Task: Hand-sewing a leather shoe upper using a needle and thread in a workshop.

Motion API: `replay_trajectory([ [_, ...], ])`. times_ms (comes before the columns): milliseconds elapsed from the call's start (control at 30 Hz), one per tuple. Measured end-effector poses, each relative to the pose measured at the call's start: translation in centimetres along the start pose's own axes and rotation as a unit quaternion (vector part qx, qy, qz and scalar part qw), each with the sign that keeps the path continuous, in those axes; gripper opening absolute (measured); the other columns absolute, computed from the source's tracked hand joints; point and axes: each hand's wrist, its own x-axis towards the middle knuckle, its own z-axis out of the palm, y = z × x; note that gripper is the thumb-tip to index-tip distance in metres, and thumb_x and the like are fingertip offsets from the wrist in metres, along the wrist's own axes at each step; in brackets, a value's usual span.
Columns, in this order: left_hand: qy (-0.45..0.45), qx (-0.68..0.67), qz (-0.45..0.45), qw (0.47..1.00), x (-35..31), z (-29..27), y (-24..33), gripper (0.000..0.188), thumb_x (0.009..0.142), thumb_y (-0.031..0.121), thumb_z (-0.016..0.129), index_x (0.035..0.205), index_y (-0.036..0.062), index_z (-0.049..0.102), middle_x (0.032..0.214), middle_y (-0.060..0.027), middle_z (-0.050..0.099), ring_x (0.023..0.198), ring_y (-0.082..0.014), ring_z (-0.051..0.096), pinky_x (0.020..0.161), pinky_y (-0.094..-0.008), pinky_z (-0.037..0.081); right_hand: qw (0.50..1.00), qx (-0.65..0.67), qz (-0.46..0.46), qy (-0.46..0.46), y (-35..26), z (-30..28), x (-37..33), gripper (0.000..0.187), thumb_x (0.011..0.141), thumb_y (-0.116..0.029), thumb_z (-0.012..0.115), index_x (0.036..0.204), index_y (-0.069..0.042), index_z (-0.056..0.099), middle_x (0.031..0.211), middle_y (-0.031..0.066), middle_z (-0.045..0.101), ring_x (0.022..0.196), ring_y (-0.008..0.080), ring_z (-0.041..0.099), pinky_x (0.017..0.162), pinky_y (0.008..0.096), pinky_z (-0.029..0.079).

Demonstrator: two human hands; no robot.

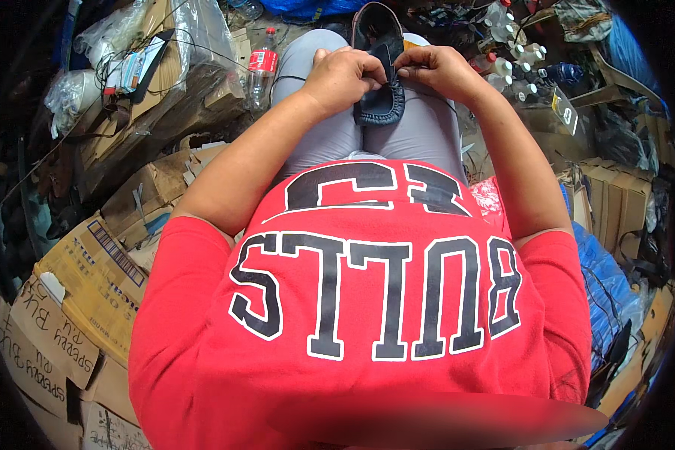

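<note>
A black moccasin-style shoe (382,112) lies lengthwise on my lap between the grey-trousered thighs, its gathered toe toward me and its open heel away. My left hand (345,79) is closed, its curled fingers at the left side of the shoe's opening. From the right, my right hand (441,71) pinches thumb and forefinger together at the opposite edge, beside the dark tongue. Whether a fine thread or needle is between the fingertips is too small to tell. A thin dark cord (289,77) crosses the thighs on both sides of the shoe.
Left of my knee stands a red-labelled bottle (262,67). Cardboard and plastic wrapping (165,75) pile up further left, above a yellow carton (94,281). Several small bottles (514,67) cluster at the far right. Blue plastic sheeting (604,292) lies by my right side.
</note>
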Motion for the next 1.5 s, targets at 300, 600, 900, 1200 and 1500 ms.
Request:
replay_trajectory([
  [300,0.026,0.086,0.039,0.995,-0.9,-1.2,0.5,0.010,0.070,0.018,0.071,0.079,0.0151,0.069,0.074,0.0001,0.065,0.079,-0.0196,0.058,0.075,-0.0355,0.036,0.981,0.169,0.032,-0.092,-0.9,-3.4,-1.5,0.035,0.085,-0.020,0.063,0.118,-0.008,0.060,0.100,-0.0013,0.061,0.082,0.0045,0.051,0.076,0.0209,0.043],
  [600,0.030,0.092,0.057,0.994,0.4,0.0,1.1,0.008,0.075,0.019,0.067,0.081,0.0145,0.068,0.075,-0.0020,0.065,0.082,-0.0213,0.057,0.076,-0.0364,0.035,0.983,0.149,0.031,0.100,0.7,-1.5,-4.5,0.024,0.085,-0.019,0.064,0.102,-0.002,0.065,0.087,0.0005,0.062,0.083,0.0077,0.055,0.074,0.0224,0.045],
  [900,0.117,-0.003,0.147,0.982,2.8,-0.5,0.2,0.022,0.080,0.023,0.066,0.095,0.0069,0.062,0.095,-0.0135,0.061,0.085,-0.0280,0.059,0.073,-0.0370,0.047,0.991,0.052,0.070,0.098,-0.9,1.0,-2.8,0.022,0.078,-0.020,0.074,0.088,-0.001,0.066,0.089,0.0018,0.059,0.080,0.0069,0.054,0.068,0.0206,0.043],
  [1200,-0.064,0.048,0.012,0.997,3.6,-0.3,-0.5,0.029,0.081,0.034,0.063,0.087,0.0061,0.060,0.090,-0.0123,0.055,0.082,-0.0294,0.057,0.072,-0.0370,0.046,0.968,0.212,0.052,0.123,-0.6,1.9,-2.5,0.020,0.078,-0.018,0.072,0.085,0.000,0.067,0.074,0.0007,0.062,0.066,0.0051,0.053,0.059,0.0211,0.042],
  [1500,-0.110,-0.038,-0.039,0.992,3.5,-0.2,-1.6,0.027,0.082,0.030,0.063,0.083,0.0031,0.064,0.083,-0.0095,0.053,0.078,-0.0229,0.057,0.068,-0.0328,0.044,0.940,0.305,0.023,0.154,-0.3,3.4,-3.2,0.028,0.087,-0.023,0.063,0.102,0.001,0.065,0.098,0.0018,0.057,0.089,0.0069,0.051,0.079,0.0221,0.039],
])
